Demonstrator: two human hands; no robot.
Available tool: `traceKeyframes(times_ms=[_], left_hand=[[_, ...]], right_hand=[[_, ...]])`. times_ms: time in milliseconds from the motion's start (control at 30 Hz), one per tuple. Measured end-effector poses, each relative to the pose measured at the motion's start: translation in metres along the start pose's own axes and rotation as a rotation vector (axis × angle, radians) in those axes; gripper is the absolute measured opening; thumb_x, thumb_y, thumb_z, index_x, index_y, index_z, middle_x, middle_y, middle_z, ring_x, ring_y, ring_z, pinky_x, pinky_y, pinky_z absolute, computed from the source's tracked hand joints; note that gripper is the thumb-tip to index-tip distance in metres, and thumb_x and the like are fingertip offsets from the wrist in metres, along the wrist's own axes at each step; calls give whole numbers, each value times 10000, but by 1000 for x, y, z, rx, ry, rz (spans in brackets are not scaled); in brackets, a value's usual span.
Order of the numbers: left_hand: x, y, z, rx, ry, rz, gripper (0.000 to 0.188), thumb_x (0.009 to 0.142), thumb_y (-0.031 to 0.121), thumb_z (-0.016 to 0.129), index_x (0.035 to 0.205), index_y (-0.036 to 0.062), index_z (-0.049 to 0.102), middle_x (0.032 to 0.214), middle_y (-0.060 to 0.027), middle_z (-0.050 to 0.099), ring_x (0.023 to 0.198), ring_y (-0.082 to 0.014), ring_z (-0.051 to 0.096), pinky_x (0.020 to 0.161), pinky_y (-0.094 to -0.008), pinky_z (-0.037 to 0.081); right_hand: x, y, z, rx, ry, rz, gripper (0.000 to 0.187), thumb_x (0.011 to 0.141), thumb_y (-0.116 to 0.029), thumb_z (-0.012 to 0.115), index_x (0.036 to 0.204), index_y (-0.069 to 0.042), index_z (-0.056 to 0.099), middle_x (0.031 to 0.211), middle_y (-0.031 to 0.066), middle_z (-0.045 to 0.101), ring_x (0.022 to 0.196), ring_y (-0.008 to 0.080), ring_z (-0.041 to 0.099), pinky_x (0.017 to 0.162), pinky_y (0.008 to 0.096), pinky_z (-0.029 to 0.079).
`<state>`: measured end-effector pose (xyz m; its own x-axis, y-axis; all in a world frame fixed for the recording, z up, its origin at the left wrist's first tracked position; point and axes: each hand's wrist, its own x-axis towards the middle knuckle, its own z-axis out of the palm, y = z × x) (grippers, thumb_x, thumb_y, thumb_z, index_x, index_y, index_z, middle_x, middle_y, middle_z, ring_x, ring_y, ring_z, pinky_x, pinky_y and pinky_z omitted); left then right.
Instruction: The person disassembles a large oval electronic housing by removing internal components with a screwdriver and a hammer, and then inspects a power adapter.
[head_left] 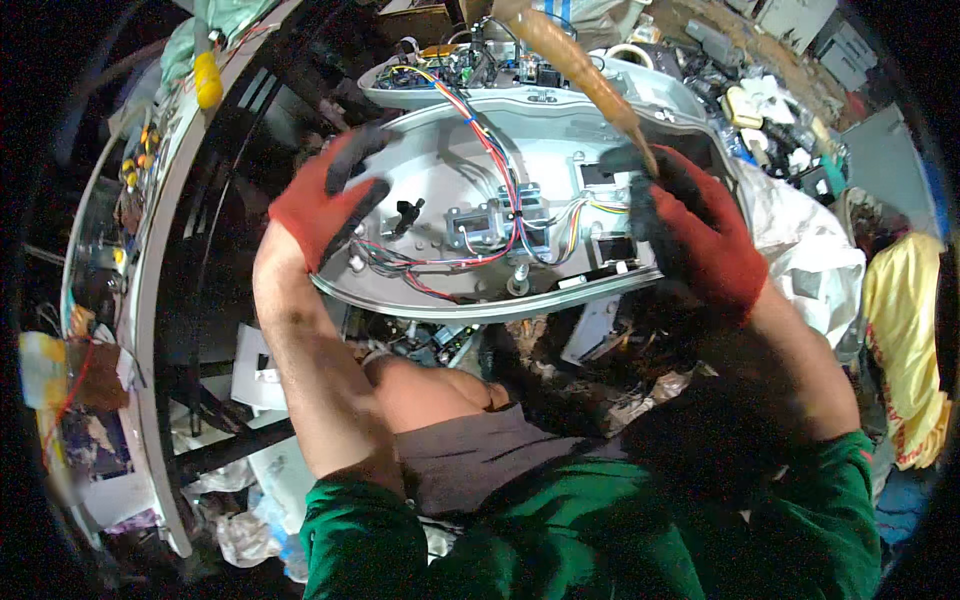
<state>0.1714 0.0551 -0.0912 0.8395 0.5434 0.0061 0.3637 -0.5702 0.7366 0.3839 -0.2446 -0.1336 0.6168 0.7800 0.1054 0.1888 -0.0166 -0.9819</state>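
Observation:
A grey plastic housing (545, 135) lies open in front of me, with colored wires (490, 145) running across it. A metal-cased block (480, 228) sits in its middle, and a small black fitting (404, 215) near its left end. My left hand (325, 200), in a red and black glove, is at the housing's left end, thumb and fingers apart. My right hand (705, 225), gloved alike, is over the right end with fingers curled. Between them is the narrow end of a long brown tapered tool (575, 65), which slants up and left; its kind is unclear.
Beyond the housing lies another grey shell (400, 95) filled with wires and circuit parts. Mixed scrap (770, 130) is piled at the far right, above a white sack (810, 260) and a yellow sack (905, 350). A long dark-panelled frame (160, 300) stands at left, near a yellow-handled tool (207, 80).

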Motion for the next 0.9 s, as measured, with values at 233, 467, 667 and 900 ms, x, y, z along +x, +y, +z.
traceKeyframes(times_ms=[233,467,667,900], left_hand=[[-3,-35,29,615,-230,-205,606,821,246,694,1377,146,475,1283,-148,583,1181,-274,559,1009,-336,418],[27,-29,29,580,-355,-286,411,825,206,672,1232,183,619,1095,-120,672,982,-223,625,898,-333,466],[37,-57,36,190,-421,-381,331,808,162,705,1136,124,678,985,-87,709,882,-184,642,819,-321,501],[45,-92,36,368,-365,-219,478,790,195,736,1245,128,605,1065,-93,690,949,-205,638,866,-328,499]], right_hand=[[-9,17,-29,-170,32,-116,421,923,-183,596,1293,-7,497,1037,104,640,932,164,571,869,304,452],[-3,-11,-46,-183,20,-210,428,914,-168,617,1287,12,511,1195,110,603,1065,177,574,972,310,423],[-15,21,-62,-46,104,69,429,919,-157,626,1309,-19,509,1133,82,623,998,136,588,871,271,483],[-20,31,-67,-42,101,106,455,916,-166,635,1328,-33,498,1113,71,626,977,115,579,844,256,484]])
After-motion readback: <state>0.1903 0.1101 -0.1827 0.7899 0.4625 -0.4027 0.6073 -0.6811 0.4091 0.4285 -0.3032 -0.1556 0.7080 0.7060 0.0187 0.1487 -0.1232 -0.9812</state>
